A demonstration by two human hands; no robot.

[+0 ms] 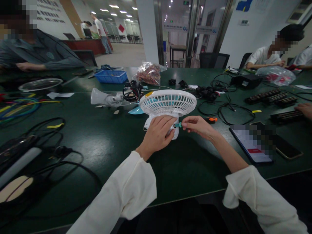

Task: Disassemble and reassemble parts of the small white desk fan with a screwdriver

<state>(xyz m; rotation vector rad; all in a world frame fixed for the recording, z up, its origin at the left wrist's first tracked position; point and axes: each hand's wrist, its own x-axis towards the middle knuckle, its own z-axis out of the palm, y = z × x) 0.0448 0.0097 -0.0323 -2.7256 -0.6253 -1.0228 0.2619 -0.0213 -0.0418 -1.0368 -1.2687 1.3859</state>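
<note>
"Fan (168,102) first: where do we have it?"

"Near the middle of the green table (109,156), in front of us, with its slatted white cage just beyond our hands."

"And our left hand (157,134)?"

"We have it clamped over the white housing below the cage, fingers laid across the top and thumb at the near side."

"Our right hand (197,126)?"

"Thumb and finger are pinched together on a small teal knob (179,124) at the housing's right side. We cannot tell how deep it sits."

"What do we see close by?"

"A blue blade (136,110) just left of the cage, and farther left a white cone-shaped part (98,97) lying on its side. Near our right wrist, a tool with an orange end (212,119)."

"And farther out?"

"On the far side we see a blue basket (110,77), with a clear bag of reddish pieces (149,74) to its right. Two phones (252,149) lie near right, and black cable (64,150) loops at the left."
</note>
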